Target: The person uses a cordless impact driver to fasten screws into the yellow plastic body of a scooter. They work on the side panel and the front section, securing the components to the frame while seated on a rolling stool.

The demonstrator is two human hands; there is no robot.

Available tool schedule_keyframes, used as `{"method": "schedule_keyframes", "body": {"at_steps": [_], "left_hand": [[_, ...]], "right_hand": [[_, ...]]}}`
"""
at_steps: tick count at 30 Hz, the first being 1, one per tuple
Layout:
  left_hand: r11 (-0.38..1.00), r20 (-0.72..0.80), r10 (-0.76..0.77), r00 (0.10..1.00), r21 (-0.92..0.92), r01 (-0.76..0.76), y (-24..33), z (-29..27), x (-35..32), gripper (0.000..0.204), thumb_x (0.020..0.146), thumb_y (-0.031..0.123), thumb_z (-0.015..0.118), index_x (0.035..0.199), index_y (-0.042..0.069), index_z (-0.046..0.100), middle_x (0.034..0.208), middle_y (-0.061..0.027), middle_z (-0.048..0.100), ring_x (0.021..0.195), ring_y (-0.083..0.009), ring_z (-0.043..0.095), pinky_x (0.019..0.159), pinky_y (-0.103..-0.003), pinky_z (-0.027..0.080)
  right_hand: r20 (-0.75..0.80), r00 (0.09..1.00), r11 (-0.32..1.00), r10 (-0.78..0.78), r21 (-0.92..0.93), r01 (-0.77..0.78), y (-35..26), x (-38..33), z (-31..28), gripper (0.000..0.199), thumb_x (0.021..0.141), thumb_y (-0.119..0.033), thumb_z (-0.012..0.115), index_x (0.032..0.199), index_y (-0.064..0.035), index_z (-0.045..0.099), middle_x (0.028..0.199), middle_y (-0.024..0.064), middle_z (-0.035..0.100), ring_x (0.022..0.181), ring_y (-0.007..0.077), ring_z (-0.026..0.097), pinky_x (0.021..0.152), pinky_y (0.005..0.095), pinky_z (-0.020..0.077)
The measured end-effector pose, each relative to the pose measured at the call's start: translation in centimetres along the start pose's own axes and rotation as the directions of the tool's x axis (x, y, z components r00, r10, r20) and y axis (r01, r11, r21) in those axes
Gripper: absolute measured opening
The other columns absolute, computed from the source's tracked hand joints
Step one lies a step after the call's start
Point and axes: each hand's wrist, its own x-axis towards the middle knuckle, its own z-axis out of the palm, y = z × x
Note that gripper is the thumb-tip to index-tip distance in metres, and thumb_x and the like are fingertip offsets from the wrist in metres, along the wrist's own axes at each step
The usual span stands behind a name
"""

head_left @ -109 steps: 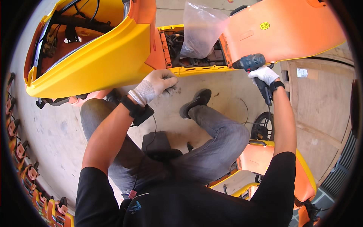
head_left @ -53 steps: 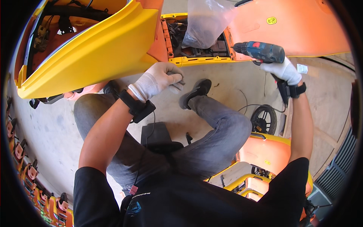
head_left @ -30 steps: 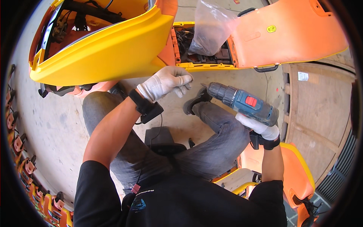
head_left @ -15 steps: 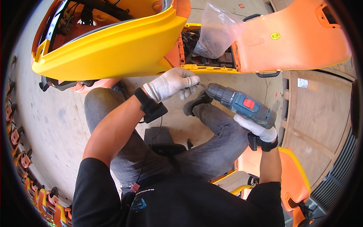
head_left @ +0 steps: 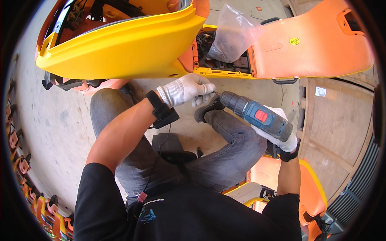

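A blue and black cordless drill (head_left: 261, 115) with a red switch is gripped in my gloved right hand (head_left: 283, 136), its handle hidden underneath. The chuck points left, and a thin bit (head_left: 217, 93) sticks out of it. My gloved left hand (head_left: 189, 89) is closed, thumb against fingers, on a small dark screw-like piece right at the bit's tip. Too little of that piece shows to be sure of its kind. Both hands are above my bent legs, just on the near side of a yellow and orange vehicle body (head_left: 120, 52).
Beyond my hands, a clear plastic bag (head_left: 233, 34) lies on the open compartment of the body, beside an orange seat panel (head_left: 309, 44). A wooden crate (head_left: 337, 120) stands at right. Near my right elbow is another orange seat part (head_left: 307, 180). Several orange parts line the far left.
My right hand has shifted its hold on the drill, with more of the glove now showing beyond the drill. My left hand has moved slightly right, still pinched. The view has shifted a little.
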Motion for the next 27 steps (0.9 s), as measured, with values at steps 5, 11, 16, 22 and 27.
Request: {"method": "schedule_keyframes", "body": {"at_steps": [5,11,16,22,27], "left_hand": [[0.998,0.043,0.038,0.998,-0.051,-0.036,-1.2,-0.1,0.5,0.034,0.099,0.037,0.057,0.087,0.005,0.062,0.072,-0.0030,0.060,0.055,-0.0103,0.055,0.052,-0.025,0.048],[0.996,-0.060,-0.093,0.994,-0.003,0.093,-1.5,0.4,1.2,0.036,0.098,0.039,0.057,0.088,0.005,0.062,0.073,-0.0029,0.060,0.055,-0.0100,0.055,0.053,-0.025,0.048],[0.988,-0.146,-0.153,0.977,-0.049,0.148,-1.6,0.5,1.2,0.038,0.099,0.038,0.056,0.092,0.002,0.063,0.073,-0.0028,0.059,0.056,-0.0101,0.054,0.053,-0.025,0.047],[0.970,-0.177,-0.130,0.976,-0.225,0.089,-2.5,0.4,1.9,0.032,0.100,0.030,0.054,0.098,0.000,0.064,0.077,-0.0039,0.060,0.063,-0.0108,0.056,0.056,-0.024,0.048],[0.979,-0.224,-0.079,0.971,-0.203,0.032,-2.5,0.5,2.2,0.027,0.100,0.025,0.054,0.101,0.000,0.064,0.080,-0.0033,0.061,0.065,-0.0104,0.057,0.059,-0.024,0.049]], "right_hand": [[-0.034,0.999,0.994,-0.027,0.108,0.030,-0.3,-0.3,0.2,0.029,0.076,-0.003,0.076,0.102,0.0014,0.065,0.090,0.0079,0.068,0.080,0.0148,0.063,0.077,0.0294,0.0521],[-0.075,0.996,0.974,0.040,0.223,-0.022,-1.1,-0.2,0.6,0.027,0.077,-0.003,0.075,0.102,0.0004,0.065,0.088,0.0076,0.069,0.079,0.0137,0.063,0.075,0.0291,0.0519],[-0.004,1.000,0.986,0.023,0.166,-0.022,0.7,0.9,0.6,0.032,0.077,-0.004,0.075,0.106,0.0040,0.063,0.090,0.0137,0.070,0.078,0.0175,0.065,0.078,0.0302,0.0532],[-0.169,0.984,0.980,-0.056,0.181,0.087,0.7,1.1,1.4,0.031,0.077,-0.005,0.075,0.106,0.0025,0.065,0.090,0.0126,0.071,0.079,0.0154,0.066,0.078,0.0305,0.0532],[-0.115,0.993,0.971,-0.004,0.238,0.031,2.2,1.2,1.5,0.027,0.078,-0.005,0.075,0.103,0.0008,0.067,0.089,0.0104,0.072,0.078,0.0146,0.065,0.076,0.0299,0.0530]]}}
